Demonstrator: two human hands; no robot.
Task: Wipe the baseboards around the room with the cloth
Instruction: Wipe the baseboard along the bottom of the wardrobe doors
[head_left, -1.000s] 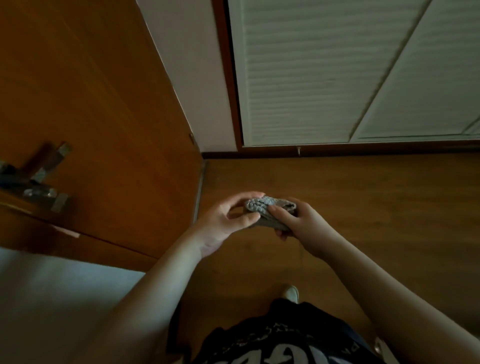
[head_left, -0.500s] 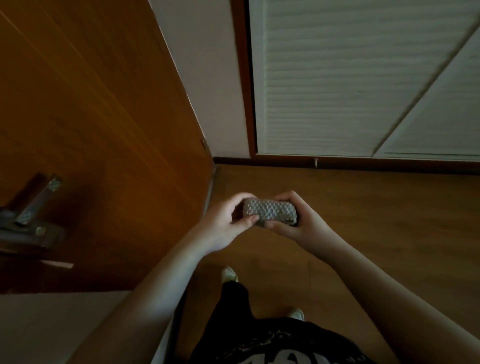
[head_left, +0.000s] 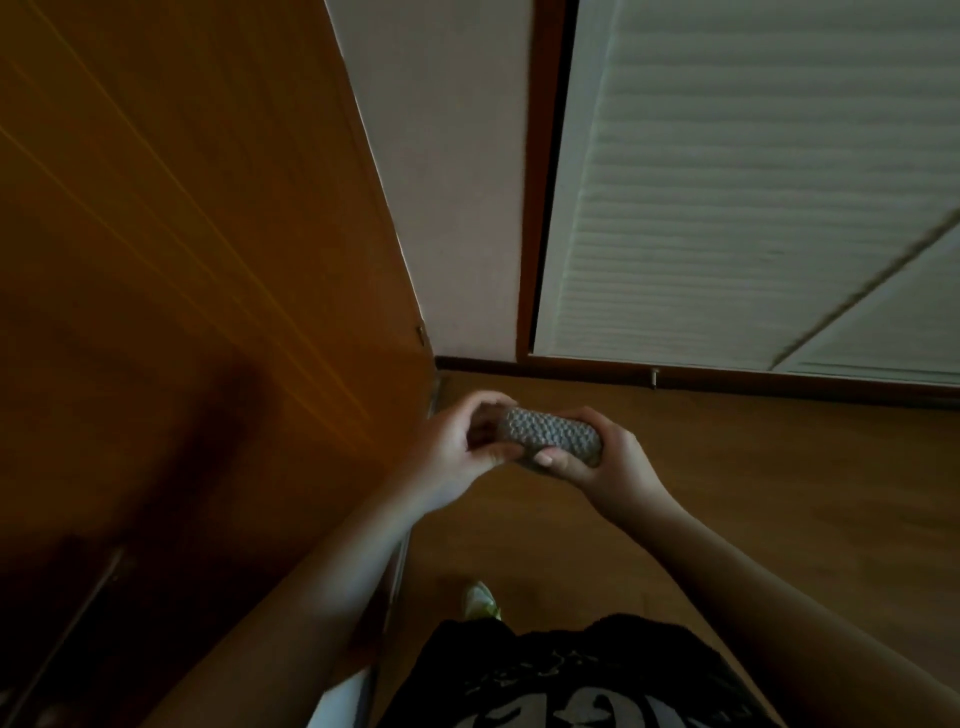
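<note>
Bunching the cloth (head_left: 549, 435) into a tight pad, I am holding it between both hands above the floor (head_left: 727, 493), right hand (head_left: 597, 462) curling fingers and thumb round its far end, left hand (head_left: 457, 449) pinching the near end. I am judging that a firm, flat fold will be serving best, since the baseboard (head_left: 727, 382) is lying well beyond my fingertips, below the louvred door (head_left: 727, 208).

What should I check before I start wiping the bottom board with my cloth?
1. Cloth folded into a pad: ok.
2. Left hand holds the cloth's end: ok.
3. Right hand has a firm grip on it: ok.
4. Baseboard in sight ahead: ok.
5. Cloth touching the baseboard: not ok, it is up in the air.
6. Cloth damp or clean: cannot tell.
</note>
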